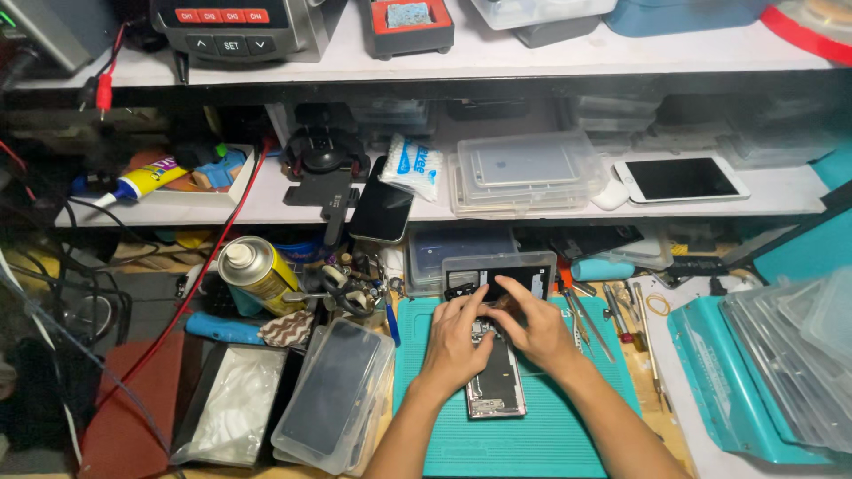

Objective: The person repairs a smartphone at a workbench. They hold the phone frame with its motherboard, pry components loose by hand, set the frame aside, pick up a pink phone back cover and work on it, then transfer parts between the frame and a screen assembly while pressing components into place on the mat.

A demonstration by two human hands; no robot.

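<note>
Opened grey rectangular phone body (pixel 495 383) on teal rubber mat (pixel 568 426), long axis toward us | our left hand (pixel 454 341) and right hand (pixel 532 330) press its far end, fingers curled, gripping nothing we can tell.

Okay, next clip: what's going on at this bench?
A person works with both hands on an opened phone lying on a teal mat. The left hand and right hand press their fingertips onto its upper end. A small clear tray sits just beyond it, and tweezers lie to the right.
</note>
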